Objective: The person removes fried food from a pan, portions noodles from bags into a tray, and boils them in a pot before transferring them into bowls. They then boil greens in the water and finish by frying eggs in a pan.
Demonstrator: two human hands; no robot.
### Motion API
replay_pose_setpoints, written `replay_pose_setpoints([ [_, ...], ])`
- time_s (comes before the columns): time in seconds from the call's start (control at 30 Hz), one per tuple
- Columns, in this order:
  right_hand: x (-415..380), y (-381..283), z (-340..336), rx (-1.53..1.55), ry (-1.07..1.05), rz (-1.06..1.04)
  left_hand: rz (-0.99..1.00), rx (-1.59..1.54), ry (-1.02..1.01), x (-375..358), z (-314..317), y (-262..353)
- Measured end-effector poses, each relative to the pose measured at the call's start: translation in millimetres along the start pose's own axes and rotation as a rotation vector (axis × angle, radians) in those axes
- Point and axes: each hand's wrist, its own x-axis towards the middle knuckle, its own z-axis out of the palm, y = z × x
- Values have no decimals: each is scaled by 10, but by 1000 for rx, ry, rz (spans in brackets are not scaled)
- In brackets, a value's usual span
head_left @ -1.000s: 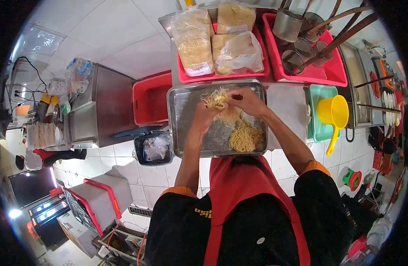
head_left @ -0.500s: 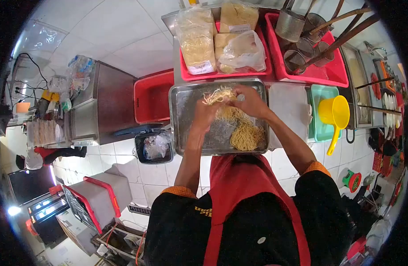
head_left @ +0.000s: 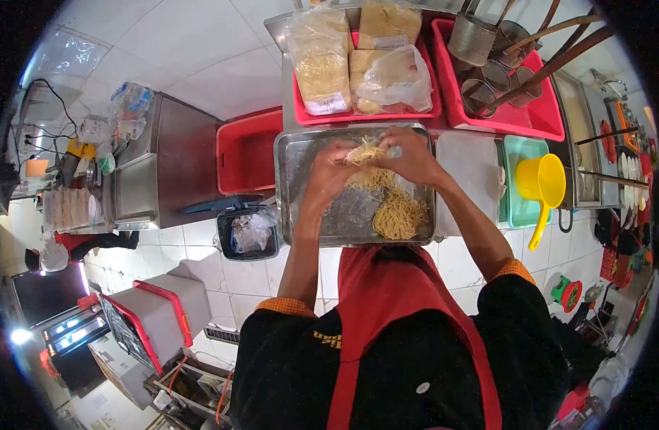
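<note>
1. Far to your left, a steel counter (head_left: 139, 188) carries plastic bags and small clutter, with cables running up the wall behind it
2. Next comes a red bin (head_left: 245, 158), set just left of the metal tray, and below it a small black bin (head_left: 248, 234) lined with clear plastic
3. The metal tray (head_left: 301, 165) lies straight ahead of you, its left half bare and dusted with flour
4. Your left hand (head_left: 328, 172) is over the tray, fingers curled shut on a clump of noodles (head_left: 365, 153) at the tray's upper middle
5. Your right hand (head_left: 412, 156) grips the same clump from the other side, so both hands meet on it just above the tray
6. Under your hands 2 more noodle portions rest in the tray: 1 directly beneath the held clump, and a coiled noodle nest (head_left: 399, 217) near the lower right corner
7. Behind the tray, a red tray (head_left: 365, 117) holds bagged noodles (head_left: 319, 61) in clear plastic
8. To the right of that, a second red tray (head_left: 537, 115) holds metal strainers (head_left: 473, 39) with long wooden handles
9. Further right, a yellow scoop (head_left: 538, 182) lies on a green lid (head_left: 516, 154)
</note>
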Motion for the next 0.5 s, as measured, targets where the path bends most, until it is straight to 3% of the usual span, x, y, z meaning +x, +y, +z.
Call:
replay_pose_setpoints([
  [0.07,-26,37,-24,-119,9,-28,95,-101,25,3,-16,-40],
  [0.13,-22,-95,-106,241,-81,-60,149,465,23,57,-120,-120],
  [0.27,-50,-102,-43,64,-41,-39,148,97,-114,-25,-51,28],
  [0.33,-38,-116,-29,279,-15,-36,-45,-113,-9,-2,-16,30],
  [0.37,-61,-135,-9,282,-17,-34,-48,-113,-7,-34,7,26],
  [0.43,-55,-168,-37,-321,59,29,45,-273,44,-47,58,118],
  [0.47,-54,-185,-88,-325,59,31,46,-276,40,-15,29,95],
  [0.5,-48,-222,-156,-18,-24,23,17,7,54,15,-37,69],
])
